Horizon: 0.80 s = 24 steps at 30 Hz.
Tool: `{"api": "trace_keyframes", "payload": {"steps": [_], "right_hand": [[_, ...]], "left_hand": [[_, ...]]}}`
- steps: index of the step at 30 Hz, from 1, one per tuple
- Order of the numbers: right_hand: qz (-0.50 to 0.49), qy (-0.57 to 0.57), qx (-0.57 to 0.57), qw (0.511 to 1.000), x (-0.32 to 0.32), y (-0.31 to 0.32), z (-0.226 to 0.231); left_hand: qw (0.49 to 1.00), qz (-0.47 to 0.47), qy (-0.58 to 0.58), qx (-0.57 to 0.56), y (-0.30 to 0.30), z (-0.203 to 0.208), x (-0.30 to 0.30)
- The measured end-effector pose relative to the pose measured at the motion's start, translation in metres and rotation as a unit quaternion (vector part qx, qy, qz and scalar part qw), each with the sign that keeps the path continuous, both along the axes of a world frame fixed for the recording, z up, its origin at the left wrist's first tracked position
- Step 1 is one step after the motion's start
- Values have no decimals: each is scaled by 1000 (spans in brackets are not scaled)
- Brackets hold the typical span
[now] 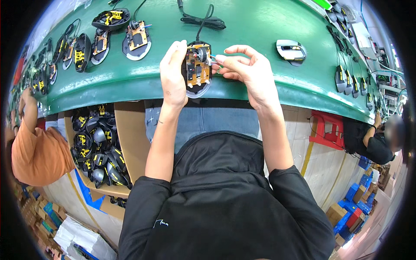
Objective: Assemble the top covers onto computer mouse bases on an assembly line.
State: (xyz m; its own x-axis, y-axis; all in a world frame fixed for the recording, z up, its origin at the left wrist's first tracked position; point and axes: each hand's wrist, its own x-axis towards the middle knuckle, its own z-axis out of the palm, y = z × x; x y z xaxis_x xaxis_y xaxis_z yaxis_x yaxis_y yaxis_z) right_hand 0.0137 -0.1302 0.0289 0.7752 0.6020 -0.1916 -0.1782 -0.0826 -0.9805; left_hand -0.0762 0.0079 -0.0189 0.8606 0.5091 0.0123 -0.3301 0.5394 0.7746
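Observation:
My left hand point(173, 78) grips the left edge of an opened computer mouse base point(199, 92), which lies near the front edge of the green bench. An orange circuit board point(192, 78) with a dark scroll wheel point(202, 54) sits in that base. From beside the wheel, thin coloured wires point(213, 56) run to the right, pinched between the thumb and fingers of my right hand point(255, 76). The tips of those fingers partly overlap, so the wire ends are hidden. A coiled black cable point(203, 21) leads away from the base's far end.
More opened mouse bases point(138, 41) and dark top shells point(82, 52) lie at left on the bench point(242, 26). A silver-and-black mouse shell point(291, 51) rests at right; corded mice point(341, 80) line up beyond. Below left stands a carton point(132, 138) of shells. Co-workers point(41, 147) flank me.

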Motion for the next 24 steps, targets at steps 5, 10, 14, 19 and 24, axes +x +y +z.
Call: {"api": "trace_keyframes", "payload": {"steps": [5,10,14,19,24], "right_hand": [[30,-89,-30,995,5,3,5],[-44,-124,46,990,-13,16,6],[-151,-541,-46,826,-53,34,-16],[-20,-701,-168,693,-76,29,-37],[46,-625,-98,773,-53,10,-20]], "left_hand": [[998,8,17,52,2,-5,0],[999,32,1,40,-4,0,-1],[996,92,-12,4,-5,-7,2],[999,24,-18,19,0,-1,0],[998,22,20,51,-2,2,0]]}}
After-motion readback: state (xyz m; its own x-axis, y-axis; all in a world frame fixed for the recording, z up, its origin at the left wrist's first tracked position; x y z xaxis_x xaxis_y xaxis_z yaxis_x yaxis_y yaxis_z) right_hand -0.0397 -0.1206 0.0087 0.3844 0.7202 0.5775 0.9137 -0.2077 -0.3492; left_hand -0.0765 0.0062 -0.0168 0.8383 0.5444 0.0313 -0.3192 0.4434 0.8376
